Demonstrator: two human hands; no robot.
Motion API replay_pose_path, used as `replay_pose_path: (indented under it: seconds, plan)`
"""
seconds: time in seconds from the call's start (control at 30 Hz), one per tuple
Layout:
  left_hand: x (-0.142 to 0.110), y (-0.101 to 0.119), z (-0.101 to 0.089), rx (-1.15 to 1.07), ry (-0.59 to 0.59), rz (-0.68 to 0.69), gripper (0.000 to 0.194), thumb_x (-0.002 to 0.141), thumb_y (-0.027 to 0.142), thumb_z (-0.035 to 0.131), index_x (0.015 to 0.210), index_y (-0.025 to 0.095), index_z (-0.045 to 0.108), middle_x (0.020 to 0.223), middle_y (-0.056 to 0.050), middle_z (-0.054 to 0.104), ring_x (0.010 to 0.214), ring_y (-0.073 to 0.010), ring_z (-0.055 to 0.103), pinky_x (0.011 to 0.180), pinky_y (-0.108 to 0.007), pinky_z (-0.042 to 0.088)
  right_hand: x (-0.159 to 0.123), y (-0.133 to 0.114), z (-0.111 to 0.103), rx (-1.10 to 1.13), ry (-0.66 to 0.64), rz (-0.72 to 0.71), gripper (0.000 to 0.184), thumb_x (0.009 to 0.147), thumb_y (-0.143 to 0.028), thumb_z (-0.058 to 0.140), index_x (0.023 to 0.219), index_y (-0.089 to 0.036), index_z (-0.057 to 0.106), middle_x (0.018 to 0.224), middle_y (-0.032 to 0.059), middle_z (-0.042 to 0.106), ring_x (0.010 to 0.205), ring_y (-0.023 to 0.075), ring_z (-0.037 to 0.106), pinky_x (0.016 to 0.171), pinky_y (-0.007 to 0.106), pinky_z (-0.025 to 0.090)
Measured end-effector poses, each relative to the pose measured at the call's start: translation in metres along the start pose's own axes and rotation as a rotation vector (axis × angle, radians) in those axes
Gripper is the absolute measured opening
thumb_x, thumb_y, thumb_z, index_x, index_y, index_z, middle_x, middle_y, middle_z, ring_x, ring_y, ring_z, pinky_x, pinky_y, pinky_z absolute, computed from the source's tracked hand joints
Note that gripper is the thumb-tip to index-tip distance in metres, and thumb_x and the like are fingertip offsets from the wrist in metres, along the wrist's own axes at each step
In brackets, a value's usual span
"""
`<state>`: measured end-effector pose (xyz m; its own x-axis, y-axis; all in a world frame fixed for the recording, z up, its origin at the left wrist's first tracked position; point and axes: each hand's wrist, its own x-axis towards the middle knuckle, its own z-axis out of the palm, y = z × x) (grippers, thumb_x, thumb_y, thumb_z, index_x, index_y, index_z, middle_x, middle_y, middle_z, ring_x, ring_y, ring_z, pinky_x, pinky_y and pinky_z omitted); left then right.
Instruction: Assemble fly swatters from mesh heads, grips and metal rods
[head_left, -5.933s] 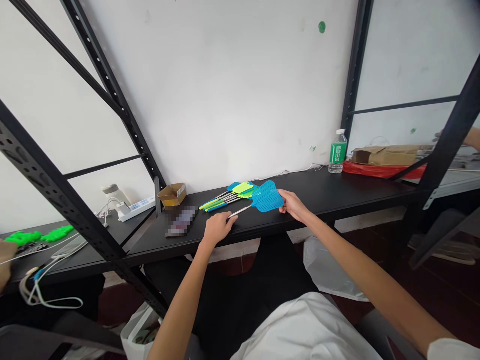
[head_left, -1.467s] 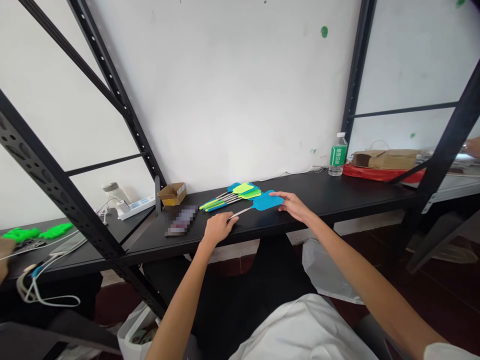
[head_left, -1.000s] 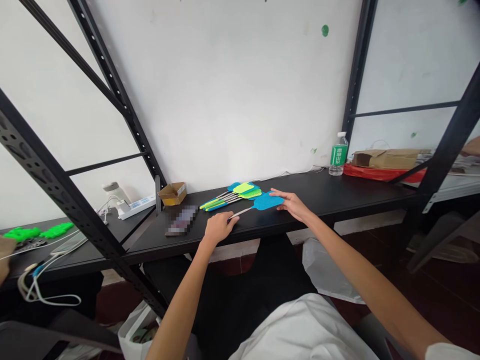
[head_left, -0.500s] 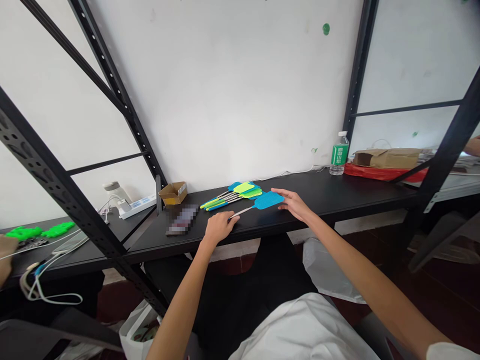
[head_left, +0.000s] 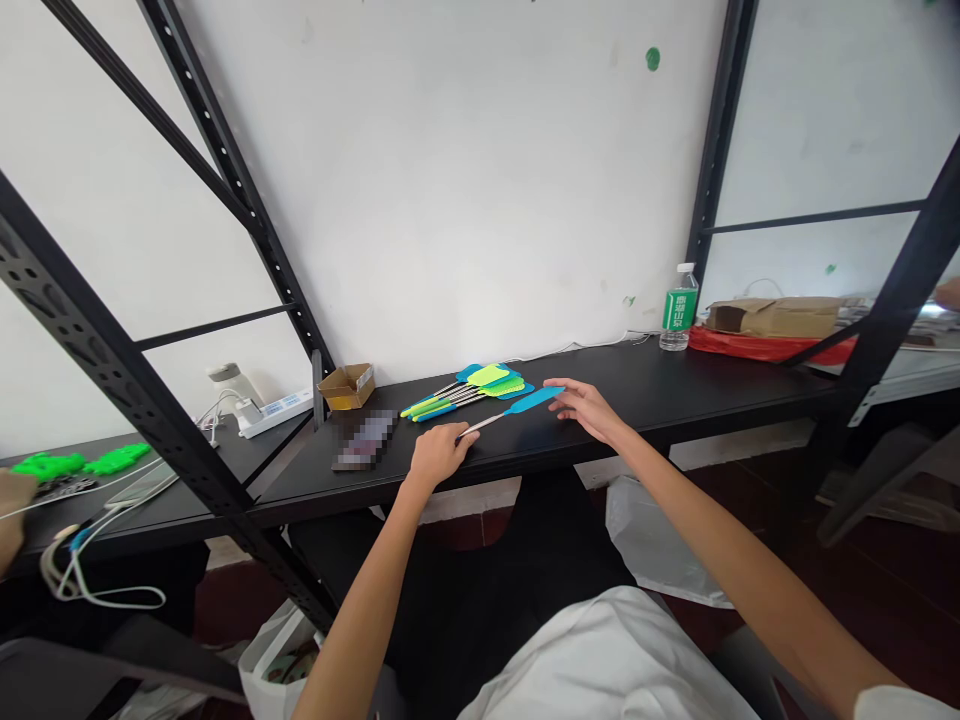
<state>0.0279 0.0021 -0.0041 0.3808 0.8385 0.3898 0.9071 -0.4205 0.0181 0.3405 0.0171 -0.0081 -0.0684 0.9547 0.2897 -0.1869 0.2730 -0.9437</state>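
A fly swatter with a blue head (head_left: 534, 400) and a thin pale metal shaft hangs just above the front of the black table. My left hand (head_left: 439, 452) is closed around its handle end, and the grip itself is hidden in the fist. At the far end, my right hand (head_left: 589, 408) has its fingers apart around the tip of the head; whether they touch it I cannot tell. The head appears nearly edge-on. Behind it lies a pile of several fly swatters (head_left: 491, 376), blue and yellow-green, handles pointing left.
Left of the pile stand a small open cardboard box (head_left: 346, 387) and a blurred flat object (head_left: 366, 440). A water bottle (head_left: 679, 308) is at the back right, beside a red bag (head_left: 772, 345) with cardboard. Black metal posts (head_left: 259, 235) flank the table (head_left: 637, 395). Another person's hand (head_left: 13, 515) shows far left.
The blue swatter head has turned about its shaft, from showing its broad face to nearly edge-on. My right hand's fingers have shifted slightly; my left hand stays in place.
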Motion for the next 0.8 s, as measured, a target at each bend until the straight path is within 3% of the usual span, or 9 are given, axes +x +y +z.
replay_pose_path:
  seconds: [0.57, 0.8]
  plan:
    - [0.0, 0.001, -0.001, -0.015, -0.028, -0.027, 0.043, 0.101, 0.054, 0.035, 0.102, 0.026, 0.067, 0.099, -0.007, 0.071, 0.097, -0.0251, 0.064, 0.066, -0.027, 0.035, 0.0007, -0.0004, 0.0053, -0.043, 0.008, 0.011, 0.036, 0.07, -0.046, 0.08, 0.084, -0.016, 0.067, 0.073, 0.0029, 0.061, 0.063, 0.0126, 0.058, 0.056, 0.024, 0.047]
    - [0.0009, -0.0006, 0.0012, -0.017, -0.018, -0.017, 0.042, 0.101, 0.053, 0.035, 0.099, 0.025, 0.066, 0.099, -0.006, 0.071, 0.096, -0.025, 0.064, 0.067, -0.027, 0.036, 0.0057, 0.008, -0.0006, -0.153, 0.007, -0.04, 0.038, 0.074, -0.053, 0.074, 0.084, -0.016, 0.068, 0.06, -0.0029, 0.051, 0.047, 0.0088, 0.046, 0.043, 0.023, 0.032]
